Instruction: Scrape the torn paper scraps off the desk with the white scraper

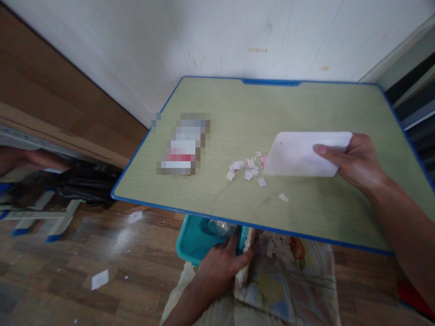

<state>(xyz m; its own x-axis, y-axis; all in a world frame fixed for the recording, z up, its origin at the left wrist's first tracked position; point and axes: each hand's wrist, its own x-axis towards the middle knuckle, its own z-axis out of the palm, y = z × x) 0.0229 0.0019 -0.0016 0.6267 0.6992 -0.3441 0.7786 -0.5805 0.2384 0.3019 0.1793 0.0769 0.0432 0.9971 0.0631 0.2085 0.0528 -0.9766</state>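
Pinching one end of a white board (299, 156), the right hand (360, 163) has it right beside some paper scraps (250, 173); whether the left hand (220, 265) pinches anything is unclear. On the table (288, 108) a loose scatter is left, so the work looks only part done. Below, a patterned cloth (272, 290) seems to bear more pale bits (277, 246). Smaller, the teal basin (182, 244) by the left fingers holds some crinkled clear plastic (220, 228).

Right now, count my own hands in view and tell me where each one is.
2. The right hand grips the flat white board over the table; the left hand is lower, by the teal basin and patterned cloth. Some right-hand fingers are hidden.
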